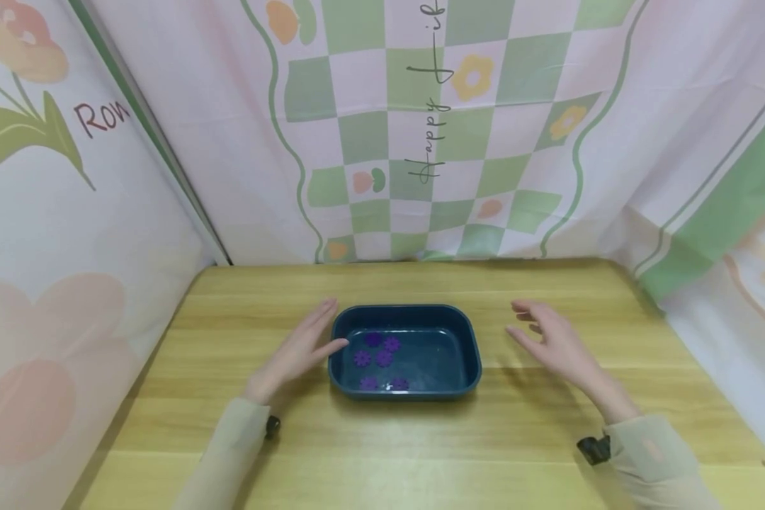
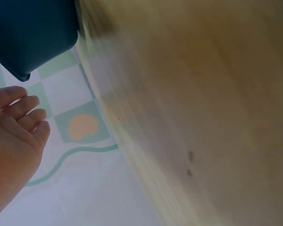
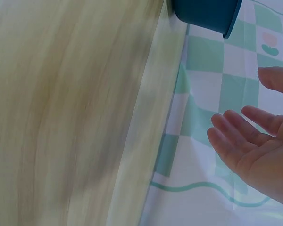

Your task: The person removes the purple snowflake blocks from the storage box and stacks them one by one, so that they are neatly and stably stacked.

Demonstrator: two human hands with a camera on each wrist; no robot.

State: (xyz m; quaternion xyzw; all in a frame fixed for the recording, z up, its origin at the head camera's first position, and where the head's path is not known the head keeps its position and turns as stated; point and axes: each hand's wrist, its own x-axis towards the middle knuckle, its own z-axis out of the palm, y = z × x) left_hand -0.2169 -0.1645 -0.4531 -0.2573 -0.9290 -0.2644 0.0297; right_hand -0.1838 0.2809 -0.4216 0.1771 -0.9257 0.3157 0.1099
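Observation:
A dark blue rectangular basin (image 1: 443, 365) sits on the wooden table, with several small purple flower-shaped pieces (image 1: 384, 358) lying mostly in its left half. My left hand (image 1: 299, 353) is at the basin's left side, fingers extended and the thumb overlapping the rim in the head view. To the right, apart from the basin, my right hand (image 1: 551, 343) hovers with relaxed fingers and holds nothing. The right wrist view shows that hand (image 3: 254, 141) palm up to the camera, with the basin (image 3: 205, 16) beyond it. In the left wrist view, the fingers (image 2: 30, 113) lie below the basin's corner.
The wooden table (image 1: 382, 453) reaches back to a hanging curtain (image 1: 414, 134) with green checks. Printed cloth also hangs at the left (image 1: 57, 319) and right sides. A black strap-mounted device (image 1: 593, 450) is on the right wrist.

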